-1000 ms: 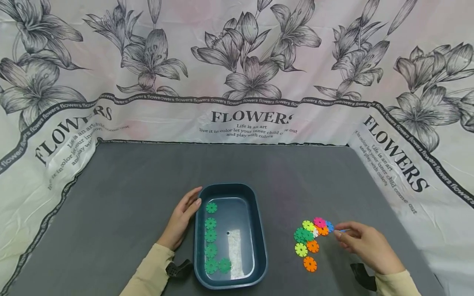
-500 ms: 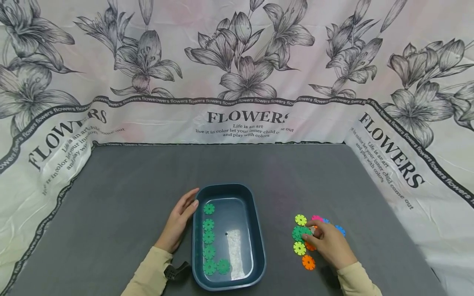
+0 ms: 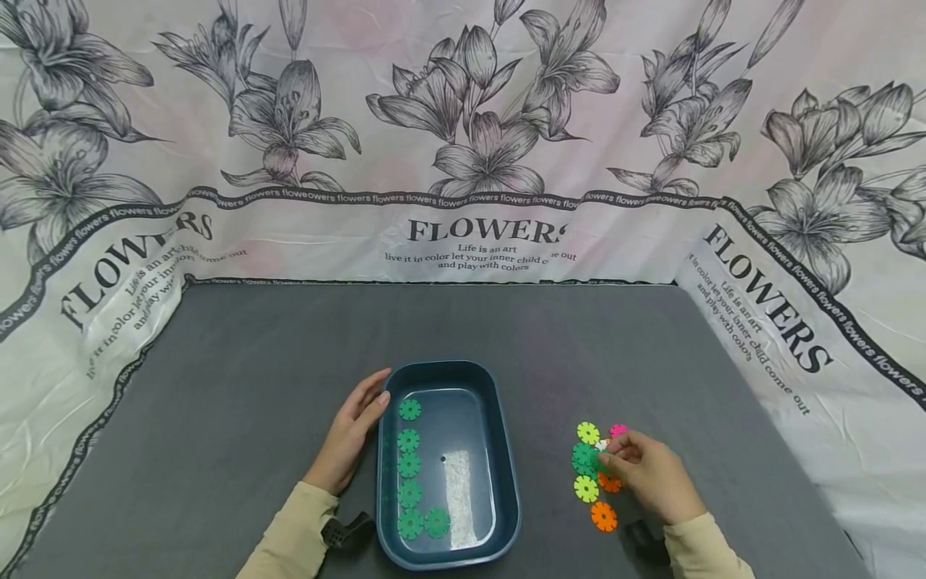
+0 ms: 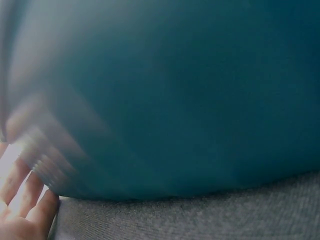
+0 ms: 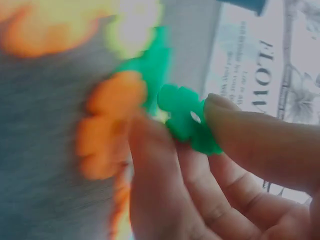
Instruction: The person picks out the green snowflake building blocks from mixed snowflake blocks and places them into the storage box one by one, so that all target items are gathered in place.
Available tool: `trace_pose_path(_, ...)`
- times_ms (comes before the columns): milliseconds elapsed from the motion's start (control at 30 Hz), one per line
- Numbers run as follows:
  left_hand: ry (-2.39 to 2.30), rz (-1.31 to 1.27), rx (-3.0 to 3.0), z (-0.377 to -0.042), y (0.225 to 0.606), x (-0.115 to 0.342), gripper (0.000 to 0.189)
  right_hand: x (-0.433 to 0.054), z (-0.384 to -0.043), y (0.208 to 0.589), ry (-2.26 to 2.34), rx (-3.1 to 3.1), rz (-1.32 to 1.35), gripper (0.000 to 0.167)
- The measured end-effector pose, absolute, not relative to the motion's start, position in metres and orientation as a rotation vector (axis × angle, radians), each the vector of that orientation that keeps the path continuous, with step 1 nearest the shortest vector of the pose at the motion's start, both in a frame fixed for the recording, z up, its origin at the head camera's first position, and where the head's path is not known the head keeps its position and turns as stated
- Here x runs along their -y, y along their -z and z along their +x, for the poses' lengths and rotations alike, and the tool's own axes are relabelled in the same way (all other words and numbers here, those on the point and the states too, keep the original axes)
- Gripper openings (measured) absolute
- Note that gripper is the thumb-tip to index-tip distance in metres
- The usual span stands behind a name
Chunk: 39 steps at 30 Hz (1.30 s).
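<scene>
My right hand (image 3: pixel 654 476) pinches a green notched plastic disc (image 5: pixel 180 125) between thumb and fingers. Beneath and around it in the head view lie more notched discs: a green one (image 3: pixel 584 459), two yellow ones, orange ones (image 3: pixel 604 516), a pink one (image 3: pixel 618 431) and a white one partly hidden. The right hand covers part of this group. My left hand (image 3: pixel 352 434) rests against the left side of a dark blue tray (image 3: pixel 508 482), its fingers along the outer wall. Close up in the left wrist view, the fingertips touch the blue wall (image 4: pixel 175 110).
Several green discs (image 3: pixel 409 464) lie in a column down the tray's left side, with another green disc (image 3: pixel 437 523) beside the lowest. A grey cloth (image 3: pixel 304 338) covers the table. Flower-printed white sheeting (image 3: pixel 311 241) stands around the back and sides.
My right hand has moved left from the blue discs to the green ones and now holds a green disc. The left hand stays at the tray.
</scene>
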<state>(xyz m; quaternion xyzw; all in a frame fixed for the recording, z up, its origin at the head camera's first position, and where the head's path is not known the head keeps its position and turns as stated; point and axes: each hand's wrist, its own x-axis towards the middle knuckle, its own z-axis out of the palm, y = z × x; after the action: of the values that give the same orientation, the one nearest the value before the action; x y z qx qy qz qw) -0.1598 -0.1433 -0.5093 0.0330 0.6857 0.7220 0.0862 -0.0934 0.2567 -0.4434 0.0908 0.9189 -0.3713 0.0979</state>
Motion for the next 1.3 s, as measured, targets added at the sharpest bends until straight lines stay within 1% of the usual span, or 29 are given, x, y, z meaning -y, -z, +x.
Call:
trace_pose_path(167, -2.144, 0.113, -2.048, -0.16, 0.51, 0.145, 0.048, -0.256, -0.104, 0.429, 1.361, -2.519, 0.236, 0.03)
trace_pose_path(300, -2.143, 0.119, -2.052, -0.16, 0.51, 0.145, 0.049, -0.253, -0.116, 0.411, 1.475, -2.371, 0.059, 0.042)
trace_pose_path(400, -2.151, 0.125, -2.054, -0.16, 0.51, 0.144, 0.05, -0.246, -0.127, 0.397, 1.502, -2.268, -0.102, 0.047)
trace_pose_path(633, -2.163, 0.143, -2.049, -0.161, 0.509, 0.144, 0.047, -0.198, -0.154, 0.37, 1.441, -2.079, -0.339, 0.035)
trace_pose_path(867, -2.174, 0.143, -2.044, -0.161, 0.509, 0.144, 0.047, -0.142, -0.167, 0.372, 1.26, -1.935, -0.498, 0.024)
trace_pose_path(1067, -2.17, 0.155, -2.044, -0.162, 0.508, 0.143, 0.048, -0.108, -0.17, 0.385, 1.151, -1.872, -0.471, 0.02)
trace_pose_path(1300, -2.184, 0.147, -2.022, -0.162, 0.51, 0.146, 0.048, -0.083, -0.174, 0.397, 1.021, -1.899, -0.462, 0.016)
